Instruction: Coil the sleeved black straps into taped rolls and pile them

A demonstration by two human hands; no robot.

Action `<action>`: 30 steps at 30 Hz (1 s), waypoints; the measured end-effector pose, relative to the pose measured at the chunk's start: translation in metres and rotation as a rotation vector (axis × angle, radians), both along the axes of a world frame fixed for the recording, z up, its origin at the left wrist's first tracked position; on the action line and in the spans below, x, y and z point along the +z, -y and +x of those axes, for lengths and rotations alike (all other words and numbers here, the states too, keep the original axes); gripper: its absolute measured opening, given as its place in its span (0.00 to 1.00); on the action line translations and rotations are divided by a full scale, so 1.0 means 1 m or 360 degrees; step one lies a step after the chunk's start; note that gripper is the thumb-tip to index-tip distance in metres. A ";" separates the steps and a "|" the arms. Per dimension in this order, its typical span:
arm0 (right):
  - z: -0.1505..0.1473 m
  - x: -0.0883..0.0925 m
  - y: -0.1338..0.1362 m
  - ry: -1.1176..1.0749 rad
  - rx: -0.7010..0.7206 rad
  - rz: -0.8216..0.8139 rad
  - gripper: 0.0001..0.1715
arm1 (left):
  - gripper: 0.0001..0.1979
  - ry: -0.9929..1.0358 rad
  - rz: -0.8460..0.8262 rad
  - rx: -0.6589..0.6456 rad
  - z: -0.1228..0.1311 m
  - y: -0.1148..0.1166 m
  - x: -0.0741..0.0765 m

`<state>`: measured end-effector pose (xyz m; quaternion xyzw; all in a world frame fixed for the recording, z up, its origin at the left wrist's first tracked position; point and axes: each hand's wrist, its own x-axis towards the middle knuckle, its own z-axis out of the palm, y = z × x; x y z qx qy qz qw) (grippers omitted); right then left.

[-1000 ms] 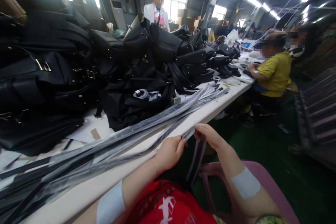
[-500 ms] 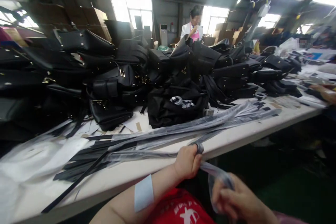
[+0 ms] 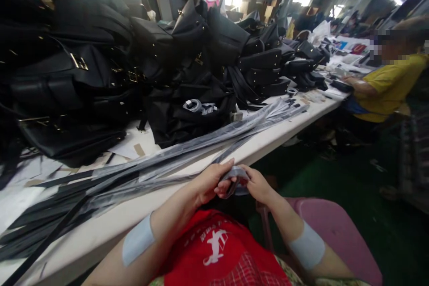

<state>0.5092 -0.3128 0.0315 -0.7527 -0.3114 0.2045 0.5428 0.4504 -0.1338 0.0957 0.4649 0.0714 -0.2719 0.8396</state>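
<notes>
I held a film-wrapped strap [image 3: 238,171] just in front of the white worktable's [image 3: 259,148] near edge, its bent length bridging my two hands. My left hand [image 3: 214,182] was partly closed, fingers curled under the strap and thumb raised along it. My right hand [image 3: 258,183] was mostly closed, pinching the other side of the loop; how tightly either gripped, I could not tell. Along the near side of the worktable lay a long bundle of clear plastic sleeves [image 3: 197,143] with dark straps inside, while bare black straps [image 3: 36,214] fanned out at the worktable's left end. One strip passed up behind my left hand onto the worktable, though I could not see whether it joined the piece I held. On the worktable's far side rose a heap of black bags [image 3: 97,65] with gold-coloured buckles and studs; their insides were hidden from me. At the front of that heap, on the worktable, slumped a crumpled black cloth [image 3: 167,120] bearing a pale coil [image 3: 192,106], and I could not tell whether the coil sat in a pocket or on top. Beyond the worktable stood closed-looking cardboard boxes [image 3: 248,7], contents unseen. At the worktable's right side, a co-worker in a yellow shirt [image 3: 385,91] sat bent over it.
</notes>
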 end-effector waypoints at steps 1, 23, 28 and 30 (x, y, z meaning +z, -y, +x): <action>0.000 -0.003 -0.001 -0.0018 0.0042 -0.0029 0.20 | 0.27 0.0037 -0.0031 0.0010 0.000 0.000 0.001; 0.041 0.043 0.029 -0.0189 0.0178 0.0106 0.33 | 0.24 0.0704 0.1041 -0.0022 0.004 0.020 -0.023; 0.024 0.035 0.021 -0.0104 0.0358 -0.0038 0.28 | 0.30 0.0373 0.0312 -0.0183 -0.002 0.024 -0.027; 0.021 0.039 0.021 -0.0063 0.0283 -0.0081 0.38 | 0.32 0.0286 0.0334 -0.0225 0.000 0.025 -0.037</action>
